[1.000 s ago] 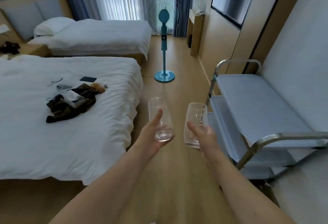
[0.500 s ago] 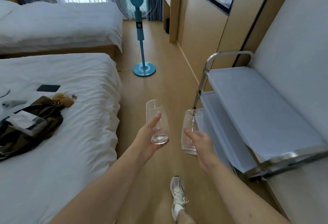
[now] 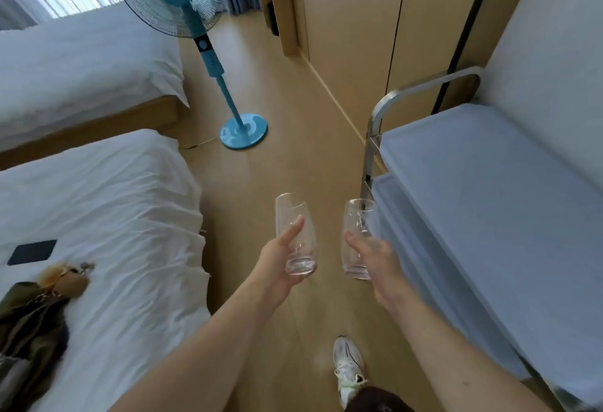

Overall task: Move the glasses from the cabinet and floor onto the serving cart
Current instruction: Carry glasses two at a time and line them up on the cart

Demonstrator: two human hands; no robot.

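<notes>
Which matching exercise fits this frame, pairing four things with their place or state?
Things:
1. left hand
2. fan
3. phone
4. serving cart

Places or states:
a. dark, flat on the near bed
b. against the right wall, top shelf bare
c. teal, standing on the floor between far bed and cart
d. gripping a clear glass upright

Pairs: 1-d, 2-c, 3-a, 4-b

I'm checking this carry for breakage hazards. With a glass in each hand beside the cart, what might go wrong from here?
1. The left glass and right glass ride close together and might clink.
2. The right glass sits near the serving cart and its metal frame; a swing could knock it.
3. Both the left hand and right hand are occupied, so a stumble could mean a drop.
</notes>
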